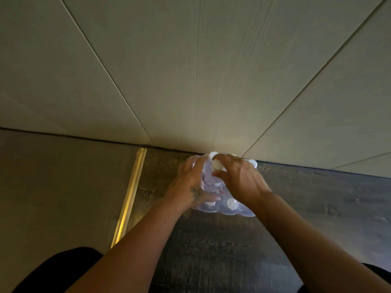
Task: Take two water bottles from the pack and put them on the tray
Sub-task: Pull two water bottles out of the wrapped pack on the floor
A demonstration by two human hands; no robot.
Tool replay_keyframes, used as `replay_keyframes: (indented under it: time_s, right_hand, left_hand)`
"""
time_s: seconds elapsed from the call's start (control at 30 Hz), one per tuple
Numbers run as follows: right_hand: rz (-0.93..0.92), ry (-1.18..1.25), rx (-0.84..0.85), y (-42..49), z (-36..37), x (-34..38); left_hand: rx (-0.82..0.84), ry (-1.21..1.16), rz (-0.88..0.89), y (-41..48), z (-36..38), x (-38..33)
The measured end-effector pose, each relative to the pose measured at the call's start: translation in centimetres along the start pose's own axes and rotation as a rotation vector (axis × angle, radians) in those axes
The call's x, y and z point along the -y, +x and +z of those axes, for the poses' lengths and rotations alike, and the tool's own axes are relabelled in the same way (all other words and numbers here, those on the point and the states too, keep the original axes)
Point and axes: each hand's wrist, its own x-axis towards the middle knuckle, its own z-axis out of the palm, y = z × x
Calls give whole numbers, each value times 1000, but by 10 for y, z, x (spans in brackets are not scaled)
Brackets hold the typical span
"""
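Against the pale wall, on dark floor, the right hand (239, 176) pinched a bottle (216, 164) by its cap; the left hand (190, 182) lay spread on the pack (230, 209), steadying; pulling free probably came next.

Both arms reach forward; left hand (189, 182) spread flat, right hand (239, 176) curled in a grip

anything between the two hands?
Head view: the shrink-wrapped water bottle pack sits between left hand and right hand; a white bottle cap shows there.
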Motion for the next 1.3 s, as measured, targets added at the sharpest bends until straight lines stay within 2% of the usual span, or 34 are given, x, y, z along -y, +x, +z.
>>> replay_keyframes:
  time_s: [0.13, 0.27, 0.4, 0.67, 0.73, 0.83, 0.87, 0.93, 1.0, 1.1, 1.23, 1.3]
  right_hand:
    - [-122, 59, -194, -1, -42, 6]
    - [-93, 230, -355, 2, -80, 10]
    - [-75, 380, -453, -1, -101, 13]
    - [-102, 445, -531, 1, -106, 13]
    - [-56, 589, -497, 6, -105, 6]
    - [173, 925, -375, 19, -92, -9]
    - [263, 913, -313, 23, -84, -16]
    - [354, 681, -133, 27, -59, -30]
    - [286, 358, 26, 21, -31, -38]
    - [193, 137, 170, 7, 5, -38]
    - [149, -127, 209, -2, 38, -41]
    - [155, -163, 189, 1, 44, -45]
  left_hand:
    - [-76, -19, -27, 12, -2, -10]
    - [-207, -279, 6, 20, 2, -19]
    - [-226, -418, 31, 20, 0, -28]
    - [-198, -521, 52, 11, -7, -40]
    - [-215, -541, 51, 11, -8, -37]
    - [-248, -570, 51, 12, -11, -26]
    - [-247, -586, 46, 12, -11, -24]
    - [-250, -639, 25, 14, -11, -19]
    - [-248, -664, 4, 15, -13, -17]
    - [-259, -683, 7, 14, -14, -17]
    - [-280, -689, 13, 14, -17, -20]
    - [-285, -693, 13, 16, -17, -19]
